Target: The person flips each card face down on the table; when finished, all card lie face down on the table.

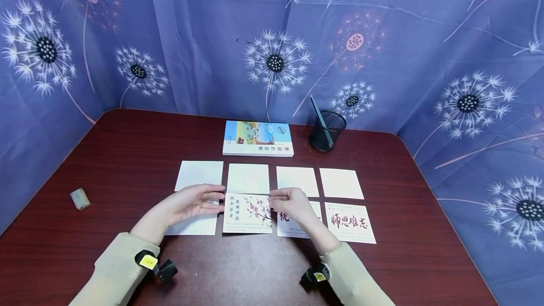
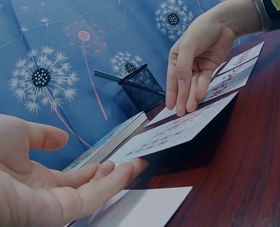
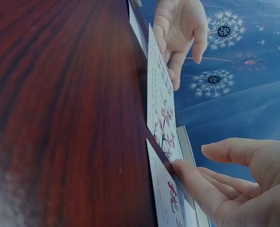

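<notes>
A card with pink blossoms and dark Chinese characters [image 1: 248, 214] lies between the two hands, its near edge looking slightly raised above the table in the left wrist view. At its left edge are the fingertips of my left hand [image 1: 191, 204], fingers extended and thumb apart. My right hand [image 1: 295, 204] touches the card's right edge with its fingertips; the right wrist view shows that thumb [image 3: 225, 150] standing away from the card. Under the right hand lies a card with red characters [image 1: 293, 228], partly covered. A blank white card [image 1: 193, 225] sits below the left hand.
Several blank white cards [image 1: 248, 178] form a row behind. Another card with red characters [image 1: 350, 222] ends the front row at right. Farther back are a book [image 1: 258, 138] and a black mesh pen holder [image 1: 335, 124] with a pen. An eraser [image 1: 80, 199] lies far left.
</notes>
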